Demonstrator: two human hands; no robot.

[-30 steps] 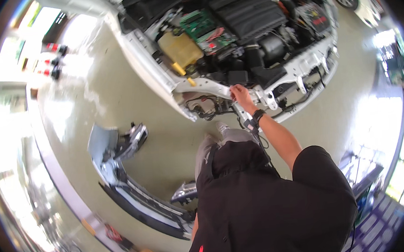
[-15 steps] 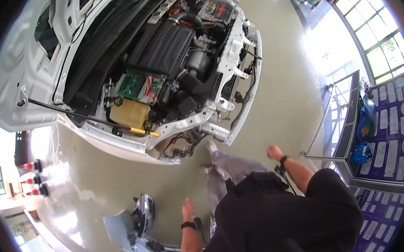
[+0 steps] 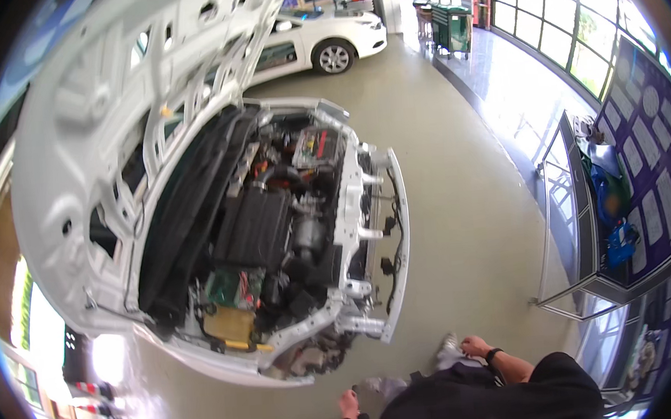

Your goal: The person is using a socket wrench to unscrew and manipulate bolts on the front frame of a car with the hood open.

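My left hand [image 3: 349, 405] hangs low at my side, fingers curled in and nothing seen in them. My right hand [image 3: 476, 347] is held in front of my body, also curled closed with no object showing. Both wrists carry dark bands. Neither hand touches anything; the nearest large thing is a white car front with its hood [image 3: 74, 142] raised and its bumper cover off. Its engine bay holds a black engine cover [image 3: 251, 229], a green circuit board [image 3: 234, 287], a yellowish fluid tank [image 3: 229, 324] and a battery [image 3: 315, 146].
A metal-framed glass-sided stand [image 3: 562, 248] and a purple display board [image 3: 651, 164] are to my right. Farther off are a white car [image 3: 316, 43] and a green cabinet [image 3: 451, 28]. Striped cones [image 3: 96, 405] stand at lower left. A hood prop rod [image 3: 121, 314] sits by the fender.
My view has tilted up and shifted, bringing the far car and more of the hood into sight. Both hands now appear lower in view, and the loose bumper piece has mostly left it.
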